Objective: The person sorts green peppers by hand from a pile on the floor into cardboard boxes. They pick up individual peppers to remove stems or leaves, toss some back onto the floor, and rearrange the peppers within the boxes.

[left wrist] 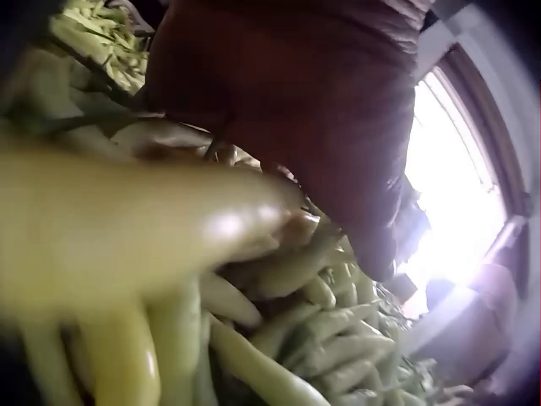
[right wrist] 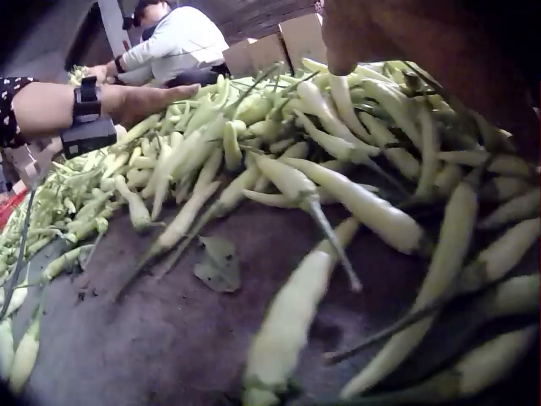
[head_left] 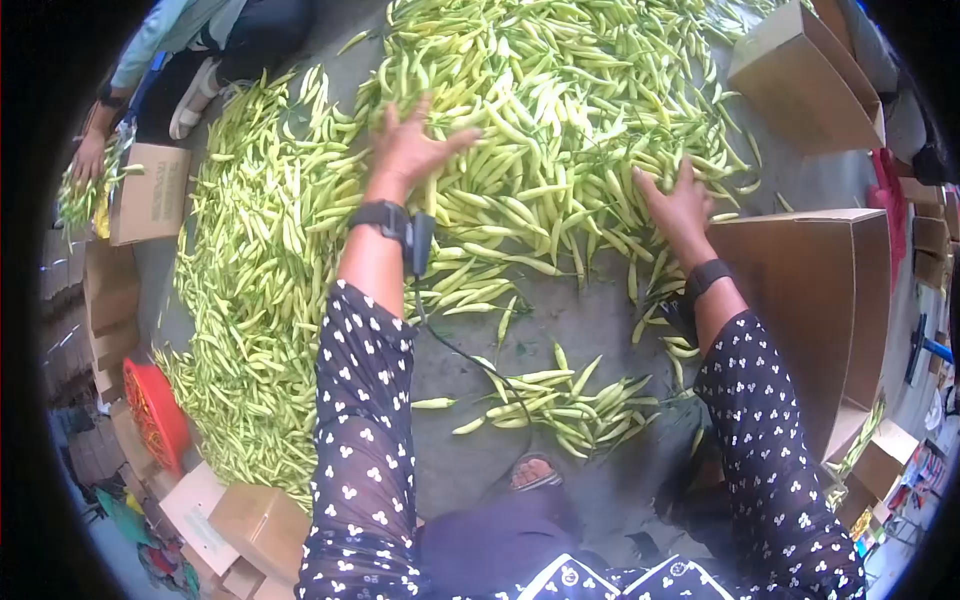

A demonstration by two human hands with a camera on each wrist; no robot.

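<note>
A big pile of pale yellow-green chili peppers covers the grey floor. My left hand reaches into its middle with fingers spread, resting on the peppers and holding none. In the left wrist view the left hand hovers over blurred peppers. My right hand lies flat on the pile's right edge, fingers extended onto the peppers. In the right wrist view the right hand sits above long peppers at the pile's rim. A small loose heap of peppers lies near my foot.
An open cardboard box stands just right of my right hand, another box at the far right. A second person sits at the far left by a box. A red basket and more cartons are at the lower left.
</note>
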